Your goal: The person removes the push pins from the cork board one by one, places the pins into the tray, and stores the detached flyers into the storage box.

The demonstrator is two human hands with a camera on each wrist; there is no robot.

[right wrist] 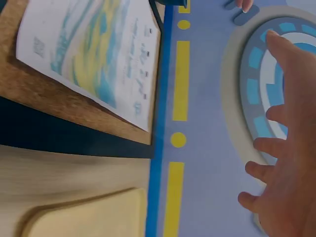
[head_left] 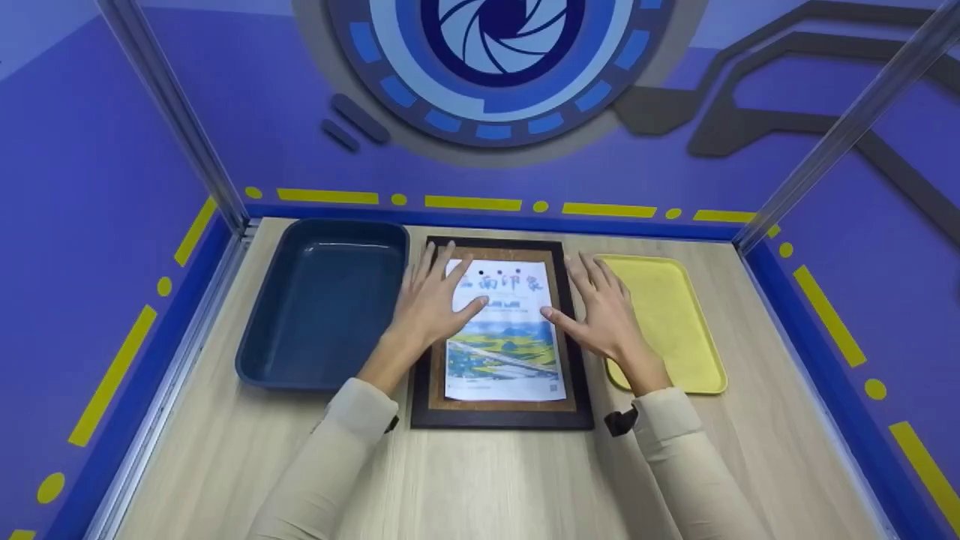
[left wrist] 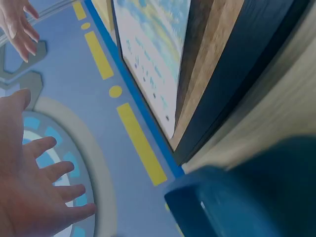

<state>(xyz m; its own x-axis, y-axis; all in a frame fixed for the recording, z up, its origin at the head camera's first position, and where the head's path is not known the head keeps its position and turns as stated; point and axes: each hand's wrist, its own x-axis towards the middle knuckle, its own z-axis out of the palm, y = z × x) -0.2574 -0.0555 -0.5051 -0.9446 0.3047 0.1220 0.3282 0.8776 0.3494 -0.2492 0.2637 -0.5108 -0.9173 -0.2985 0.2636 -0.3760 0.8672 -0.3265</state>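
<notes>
Head view: left hand (head_left: 429, 304) and right hand (head_left: 609, 319) (spread, released) hover above the frame (head_left: 502, 419), edges just apart from blue tray (head_left: 322, 315) and yellow tray (head_left: 675, 322).

It's a three-sided booth, a lab cell or a show stand, can't tell which! Purple-blue printed panels (head_left: 75, 195) wall it in left, back and right; a shutter-like emblem (head_left: 495, 109) blazes at top centre, yellow dashes (head_left: 472, 203) race low along the walls. Slim corner posts (head_left: 176, 116) climb to upper left and upper right, and a wood-grain tabletop (head_left: 487, 480) fills lower centre!
</notes>
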